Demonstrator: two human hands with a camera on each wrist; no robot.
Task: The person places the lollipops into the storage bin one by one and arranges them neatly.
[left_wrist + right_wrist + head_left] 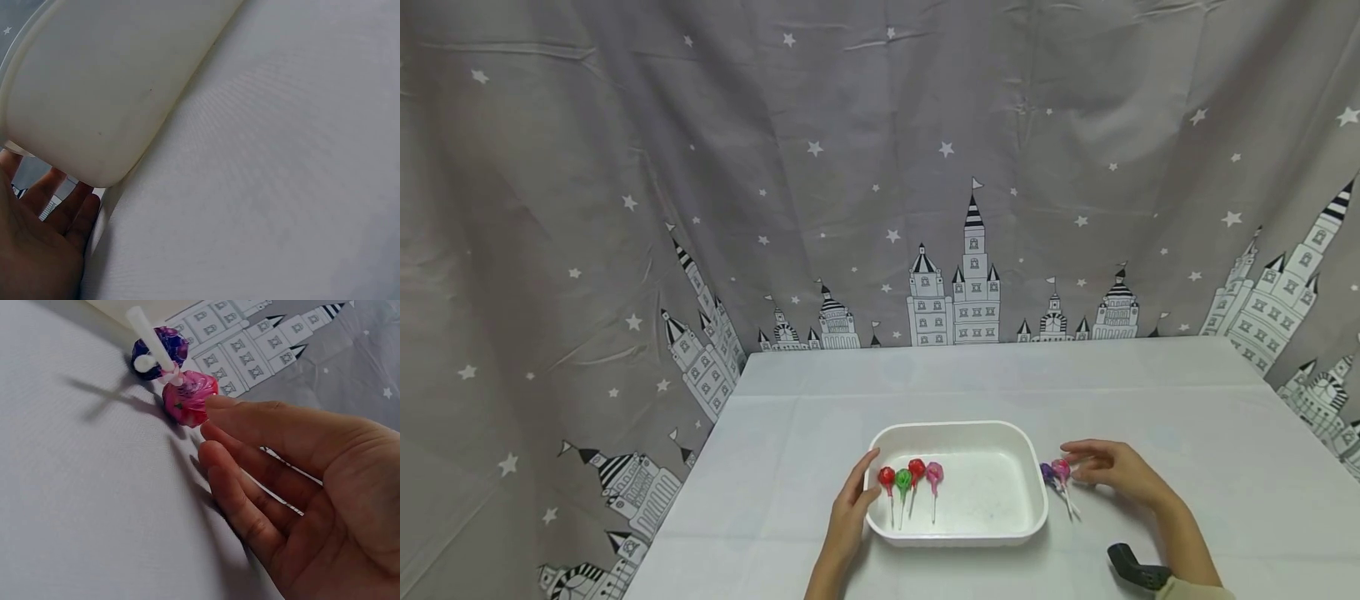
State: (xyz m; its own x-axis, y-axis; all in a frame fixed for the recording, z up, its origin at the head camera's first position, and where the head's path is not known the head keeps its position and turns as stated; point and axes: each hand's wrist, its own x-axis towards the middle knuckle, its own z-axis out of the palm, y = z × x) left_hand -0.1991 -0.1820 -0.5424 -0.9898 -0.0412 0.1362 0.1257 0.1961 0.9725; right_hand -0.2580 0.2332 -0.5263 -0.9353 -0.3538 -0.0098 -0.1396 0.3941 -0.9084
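My left hand (850, 504) rests against the left side of a white tray (962, 542), its fingertips at the rim; in the left wrist view the fingers (75, 215) reach fairly straight along the outer wall. Inside the tray lie two red lollipops, a green lollipop (903, 479) and a pink lollipop (934, 473), sticks towards me. Just right of the tray, a purple lollipop (1047, 474) and a bright pink lollipop (187, 400) lie together, sticks crossing. My right hand (1116, 471) has loosely bent fingers, thumb and forefinger tips at the bright pink candy's near side, not around it.
A white cloth covers the table (775, 467). Right of the tray, a black curved object (1135, 571) shows beside my right forearm. Behind and at the sides hangs a grey curtain (850, 108) printed with castles and stars.
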